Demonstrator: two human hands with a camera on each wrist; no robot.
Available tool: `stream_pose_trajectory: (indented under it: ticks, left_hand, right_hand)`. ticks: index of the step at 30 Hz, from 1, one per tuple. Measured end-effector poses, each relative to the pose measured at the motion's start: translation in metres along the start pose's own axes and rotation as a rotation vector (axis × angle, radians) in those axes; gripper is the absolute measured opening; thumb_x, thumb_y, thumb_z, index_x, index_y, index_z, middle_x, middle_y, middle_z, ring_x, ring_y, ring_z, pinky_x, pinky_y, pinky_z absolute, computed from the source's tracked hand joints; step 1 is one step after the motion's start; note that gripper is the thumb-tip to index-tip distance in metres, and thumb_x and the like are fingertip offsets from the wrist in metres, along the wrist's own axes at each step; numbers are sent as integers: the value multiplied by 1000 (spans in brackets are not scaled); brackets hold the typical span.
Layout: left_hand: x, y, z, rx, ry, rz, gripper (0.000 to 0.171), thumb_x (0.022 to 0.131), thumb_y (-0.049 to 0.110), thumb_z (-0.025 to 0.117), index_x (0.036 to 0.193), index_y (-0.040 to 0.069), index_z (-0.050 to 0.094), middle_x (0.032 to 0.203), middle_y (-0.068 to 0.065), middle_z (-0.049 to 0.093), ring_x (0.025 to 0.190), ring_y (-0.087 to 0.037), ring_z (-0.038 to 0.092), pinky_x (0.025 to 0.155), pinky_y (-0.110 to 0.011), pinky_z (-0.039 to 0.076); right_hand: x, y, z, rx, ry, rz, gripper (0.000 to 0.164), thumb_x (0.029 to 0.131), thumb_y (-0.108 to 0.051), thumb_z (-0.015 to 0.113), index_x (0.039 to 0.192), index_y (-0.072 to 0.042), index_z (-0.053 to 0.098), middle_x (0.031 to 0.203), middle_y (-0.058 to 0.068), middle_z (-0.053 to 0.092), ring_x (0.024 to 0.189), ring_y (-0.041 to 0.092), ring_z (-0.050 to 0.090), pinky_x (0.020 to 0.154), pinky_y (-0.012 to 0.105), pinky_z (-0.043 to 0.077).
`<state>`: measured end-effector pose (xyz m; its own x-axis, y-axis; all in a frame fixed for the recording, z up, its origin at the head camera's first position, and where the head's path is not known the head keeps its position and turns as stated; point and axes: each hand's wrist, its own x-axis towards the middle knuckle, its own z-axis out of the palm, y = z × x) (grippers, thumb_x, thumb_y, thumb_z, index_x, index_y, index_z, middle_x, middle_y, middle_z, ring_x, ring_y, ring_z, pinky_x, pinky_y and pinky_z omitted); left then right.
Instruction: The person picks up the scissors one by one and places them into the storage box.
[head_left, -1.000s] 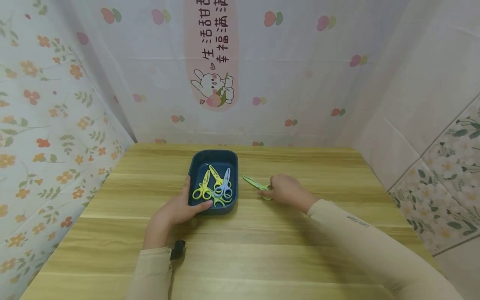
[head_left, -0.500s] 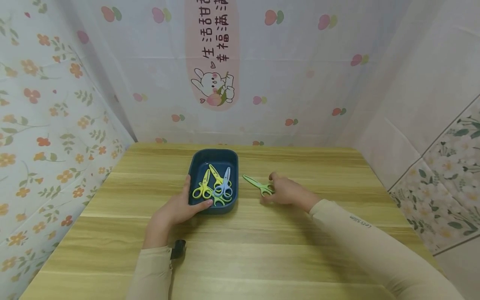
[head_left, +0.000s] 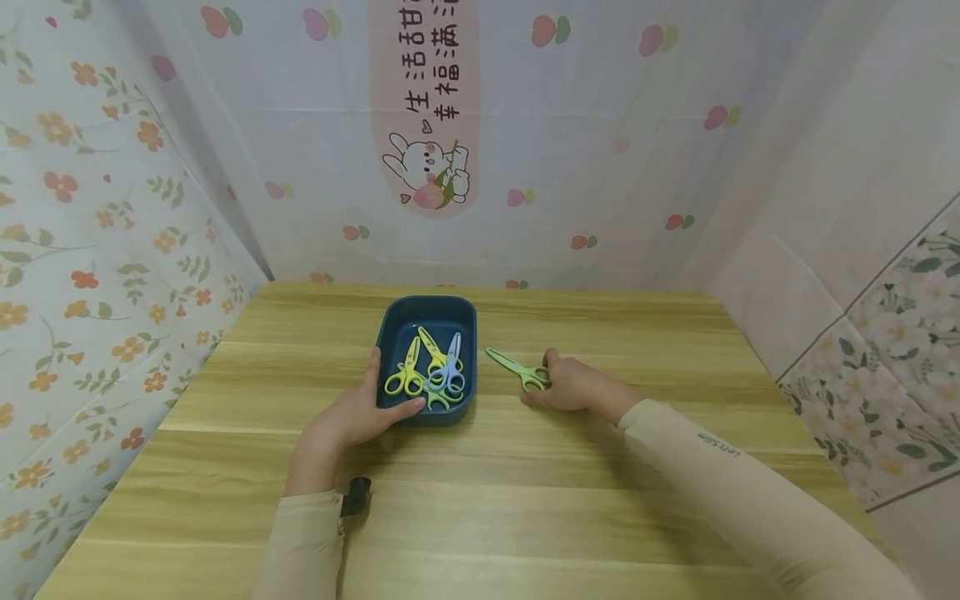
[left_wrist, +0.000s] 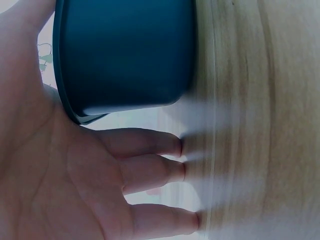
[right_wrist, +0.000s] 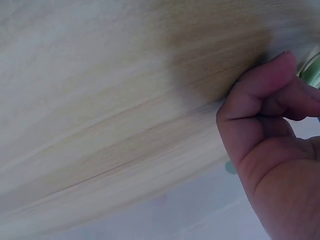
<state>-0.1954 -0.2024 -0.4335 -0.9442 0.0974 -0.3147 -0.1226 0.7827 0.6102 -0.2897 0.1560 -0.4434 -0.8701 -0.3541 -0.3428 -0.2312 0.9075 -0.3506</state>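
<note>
Green scissors [head_left: 517,368] lie on the table right of a dark blue box [head_left: 427,310], blades pointing to the far left. My right hand [head_left: 573,385] is at their handles, thumb and forefinger spread on either side of the loops. The right wrist view shows its nearer fingers [right_wrist: 270,95] bent, with a bit of green [right_wrist: 312,72] at the edge. My left hand [head_left: 352,417] rests against the box's near left corner, thumb along the near rim. Its other fingers [left_wrist: 155,172] extend straight, tips near the table. Inside the box lie yellow scissors [head_left: 411,371], blue scissors [head_left: 450,367] and partly hidden green scissors [head_left: 438,398].
The wood-grain table [head_left: 480,508] extends in front of and around the box. A patterned curtain [head_left: 615,167] hangs behind it, with more patterned sheets at both sides. A black wrist device [head_left: 357,497] sits at my left wrist.
My right hand has loosened from the green scissors' handles, its thumb and forefinger parting around them. The scissors stay on the table. My left hand keeps its place on the box.
</note>
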Motion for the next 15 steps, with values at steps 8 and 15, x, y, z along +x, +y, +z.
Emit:
stream_pose_trajectory:
  ticks: [8, 15]
  left_hand:
    - [-2, 2, -1, -9, 0, 1, 133, 89, 83, 62, 169, 16, -21, 170, -35, 27, 150, -53, 44, 121, -68, 38]
    - [-2, 2, 0, -6, 1, 7, 133, 89, 84, 61, 169, 17, -22, 171, -34, 27, 151, -53, 43, 121, -67, 39]
  right_hand:
    - [0, 2, 1, -30, 11, -101, 60, 102, -49, 68, 128, 2, 49, 83, 2, 51, 72, 18, 49, 64, 32, 40]
    - [-1, 2, -2, -92, 125, -119, 46, 96, -50, 75, 82, -11, 56, 68, -3, 48, 59, 13, 43, 52, 28, 34]
